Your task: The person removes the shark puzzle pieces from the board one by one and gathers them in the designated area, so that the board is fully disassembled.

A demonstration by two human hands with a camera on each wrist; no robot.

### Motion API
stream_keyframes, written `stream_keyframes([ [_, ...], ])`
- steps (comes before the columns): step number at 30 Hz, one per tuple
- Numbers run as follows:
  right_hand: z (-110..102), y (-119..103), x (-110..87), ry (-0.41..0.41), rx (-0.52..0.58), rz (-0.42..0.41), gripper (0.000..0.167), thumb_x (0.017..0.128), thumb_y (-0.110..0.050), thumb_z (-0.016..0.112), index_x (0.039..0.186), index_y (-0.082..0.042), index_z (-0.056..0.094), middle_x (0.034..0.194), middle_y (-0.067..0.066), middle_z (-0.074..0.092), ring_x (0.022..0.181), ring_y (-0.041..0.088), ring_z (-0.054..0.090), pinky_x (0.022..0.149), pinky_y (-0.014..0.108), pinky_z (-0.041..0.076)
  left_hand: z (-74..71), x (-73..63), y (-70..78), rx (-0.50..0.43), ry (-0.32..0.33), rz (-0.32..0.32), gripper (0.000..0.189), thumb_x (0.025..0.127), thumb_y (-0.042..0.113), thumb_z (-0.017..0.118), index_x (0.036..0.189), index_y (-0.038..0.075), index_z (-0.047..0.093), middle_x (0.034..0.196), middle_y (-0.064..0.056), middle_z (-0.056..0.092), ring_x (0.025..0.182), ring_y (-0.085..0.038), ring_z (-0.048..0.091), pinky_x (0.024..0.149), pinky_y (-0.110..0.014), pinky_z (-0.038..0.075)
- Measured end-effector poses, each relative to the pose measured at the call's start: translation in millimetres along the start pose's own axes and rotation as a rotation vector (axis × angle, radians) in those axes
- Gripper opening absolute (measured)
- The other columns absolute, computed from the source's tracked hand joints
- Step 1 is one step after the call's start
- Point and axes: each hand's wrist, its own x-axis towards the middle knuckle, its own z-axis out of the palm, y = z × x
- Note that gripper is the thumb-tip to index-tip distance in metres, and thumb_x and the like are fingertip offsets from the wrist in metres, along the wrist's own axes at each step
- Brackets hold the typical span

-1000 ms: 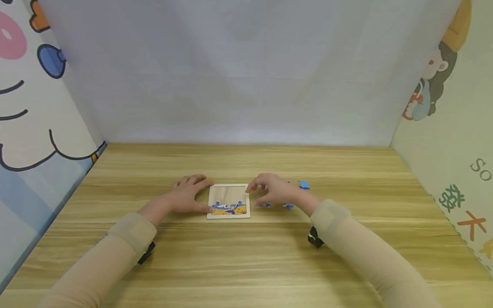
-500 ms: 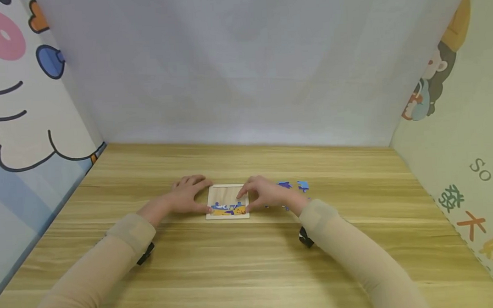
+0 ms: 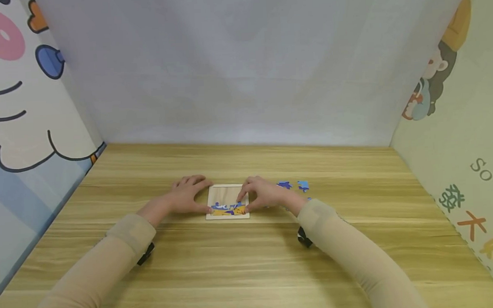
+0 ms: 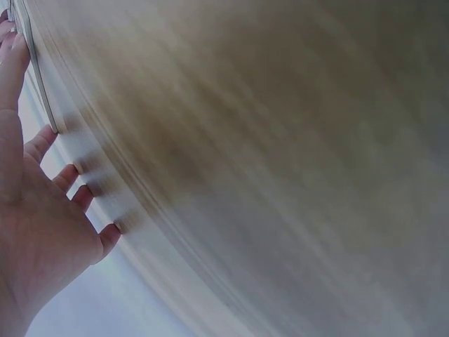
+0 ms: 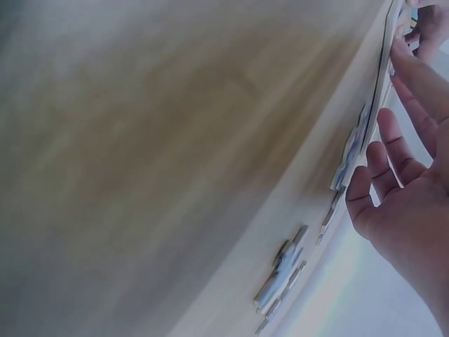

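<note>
A small wooden jigsaw tray [image 3: 225, 217] lies flat on the table, its lower part filled with yellow and blue puzzle pieces [image 3: 222, 211]; bare wood shows above them. My left hand [image 3: 186, 194] is spread at the tray's left side, thumb on the lower left edge and index fingertip at the top left corner. My right hand [image 3: 266, 192] reaches in from the right. Its thumb touches the lower right of the tray, and its index fingertip rests over the pieces inside. In the right wrist view the other fingers of the right hand [image 5: 414, 203] stay loosely bent beside the tray.
Loose blue puzzle pieces, among them a light blue piece [image 3: 303, 185] and a dark blue one [image 3: 284, 185], lie right of the tray, partly behind the right hand. A pale curtain [image 3: 243, 71] hangs behind the wooden table [image 3: 235, 274], with printed panels at both sides.
My right hand has moved left from beside the tray onto its right part, and has held nearly still since half a second ago. My left hand has stayed in place.
</note>
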Motion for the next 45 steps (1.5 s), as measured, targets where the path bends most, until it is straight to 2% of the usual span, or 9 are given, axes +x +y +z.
stream_keyframes([
  [8,-1,-2,2.8,-0.014,0.108,-0.039,0.025,0.082,-0.019,0.074,0.107,-0.016,0.069,0.099,-0.002,0.062,0.092,0.013,0.055,0.082,0.028,0.046,-0.1,0.5,-0.2,0.002,-0.004,-0.004,0.089,0.077,0.067,0.062,0.148,0.023,0.031,0.155,-0.014,0.018,0.14,-0.043,0.013,0.106,-0.068,0.014],
  [17,1,-4,2.7,-0.033,0.235,0.02,0.02,0.087,-0.009,0.068,0.106,-0.012,0.067,0.087,-0.002,0.066,0.079,0.009,0.061,0.066,0.022,0.049,0.1,1.4,0.5,0.008,-0.005,-0.005,0.089,0.077,0.067,0.062,0.148,0.022,0.031,0.154,-0.014,0.019,0.139,-0.043,0.014,0.105,-0.069,0.015],
  [20,1,-4,0.7,-0.034,0.272,0.038,0.019,0.087,-0.01,0.068,0.107,-0.011,0.066,0.086,-0.001,0.068,0.078,0.01,0.063,0.066,0.022,0.049,0.0,1.5,0.2,0.006,-0.004,-0.002,0.089,0.077,0.067,0.061,0.148,0.023,0.031,0.155,-0.014,0.019,0.139,-0.043,0.014,0.105,-0.068,0.015],
  [27,-7,-7,-5.8,-0.023,0.314,0.086,0.018,0.088,-0.012,0.066,0.107,-0.012,0.065,0.092,0.001,0.069,0.085,0.011,0.063,0.078,0.026,0.051,-0.4,0.2,0.3,0.001,0.002,0.0,0.088,0.078,0.065,0.062,0.148,0.022,0.031,0.155,-0.015,0.019,0.139,-0.043,0.014,0.106,-0.068,0.014],
  [32,-16,-8,-11.3,-0.023,0.345,0.125,0.019,0.088,-0.012,0.067,0.108,-0.013,0.065,0.093,0.001,0.069,0.085,0.014,0.063,0.076,0.027,0.051,-1.1,-1.3,1.8,-0.006,-0.001,0.004,0.087,0.079,0.063,0.063,0.148,0.022,0.031,0.154,-0.015,0.019,0.139,-0.043,0.014,0.106,-0.068,0.014],
  [40,-32,-7,-23.2,-0.004,0.306,0.09,0.02,0.089,-0.013,0.067,0.108,-0.012,0.065,0.091,0.002,0.069,0.085,0.024,0.065,0.071,0.031,0.052,-0.4,-1.5,1.6,-0.009,0.002,0.009,0.088,0.078,0.063,0.063,0.148,0.021,0.031,0.154,-0.015,0.019,0.139,-0.043,0.014,0.106,-0.068,0.014],
  [45,-41,-8,-35.6,0.001,0.313,0.089,0.021,0.089,-0.012,0.066,0.109,-0.009,0.064,0.091,0.001,0.068,0.085,0.02,0.064,0.072,0.032,0.051,-0.1,-0.6,1.0,-0.006,0.002,0.007,0.089,0.078,0.065,0.063,0.149,0.022,0.03,0.154,-0.015,0.019,0.139,-0.043,0.014,0.106,-0.068,0.013],
])
